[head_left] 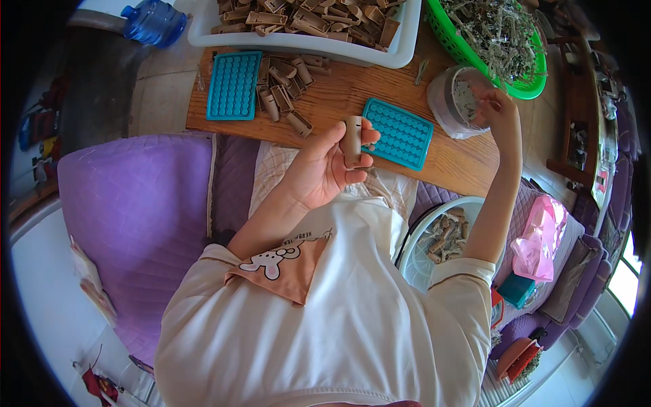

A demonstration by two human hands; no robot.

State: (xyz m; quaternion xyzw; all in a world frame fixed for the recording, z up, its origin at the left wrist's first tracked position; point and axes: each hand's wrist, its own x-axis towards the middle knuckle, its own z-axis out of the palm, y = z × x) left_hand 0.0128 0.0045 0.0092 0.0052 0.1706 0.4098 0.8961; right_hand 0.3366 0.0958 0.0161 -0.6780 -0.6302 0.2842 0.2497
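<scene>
Holding a brown tube [352, 141] upright, your left hand [322, 169] is closed around it above the desk's near edge, long axis vertical. Your right hand [500, 108] reaches farther out, fingers pinched at the round grey tub [454, 102]; what it grips, if anything, cannot be told. A teal tray [398, 133] lies flat between both hands, nearer the left. Loose tubes [285, 88] and a second teal tray [233, 85] sit beyond. Bare desk [339, 102] remains between the trays.

Tube [352, 140] left of bowl [441, 95].
</scene>
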